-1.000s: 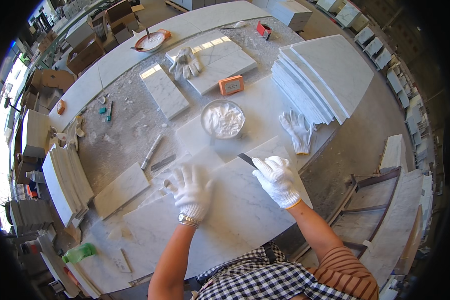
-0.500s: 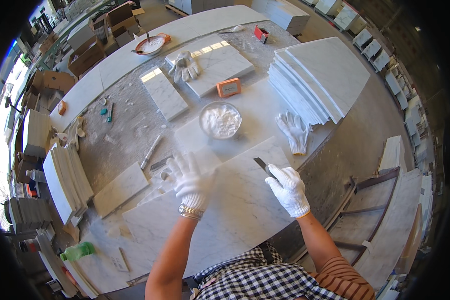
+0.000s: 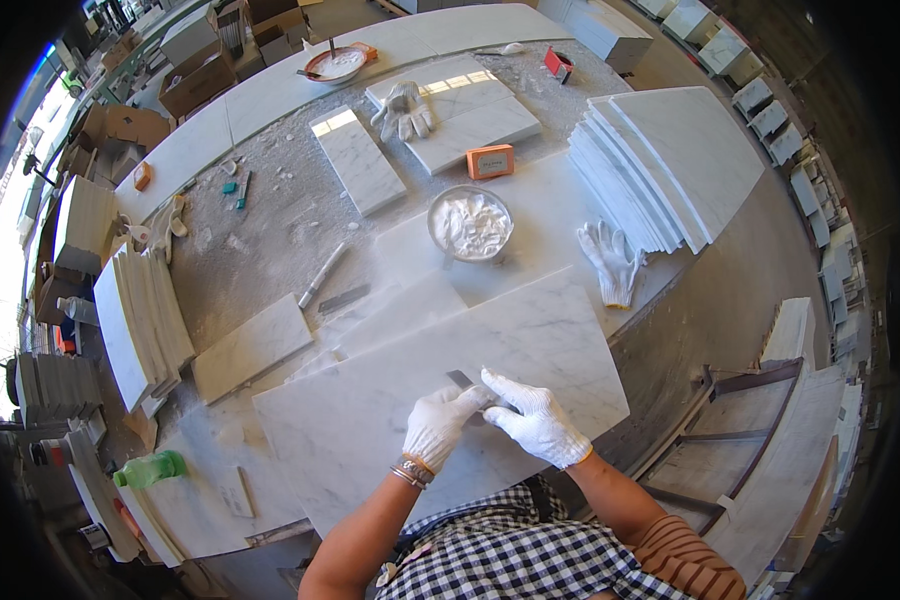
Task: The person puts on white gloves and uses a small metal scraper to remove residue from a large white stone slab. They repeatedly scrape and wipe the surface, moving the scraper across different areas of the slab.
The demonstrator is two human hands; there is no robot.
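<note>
Over a large white marble slab (image 3: 370,430) with grey veins, my two gloved hands meet. My right hand (image 3: 538,415), in a white knit glove, is closed on a flat metal scraper (image 3: 459,379); only part of its dark blade shows. My left hand (image 3: 438,425), gloved too, has its fingers closed at the scraper beside the right fingertips. Its fingertips are partly hidden. Beyond the slab stands a bowl of white paste (image 3: 470,225). Left of that lie another flat metal blade (image 3: 344,299) and a white marker-like stick (image 3: 322,275).
A stack of marble tiles (image 3: 660,165) stands at the right, with a loose glove (image 3: 612,262) before it. More tiles (image 3: 142,325) lean at the left, near a green bottle (image 3: 150,468). An orange box (image 3: 490,161) and another glove (image 3: 405,112) sit farther back.
My left hand has moved right and closed, meeting my right hand. The right hand has come left and nearer with the scraper. The view has shifted slightly.
</note>
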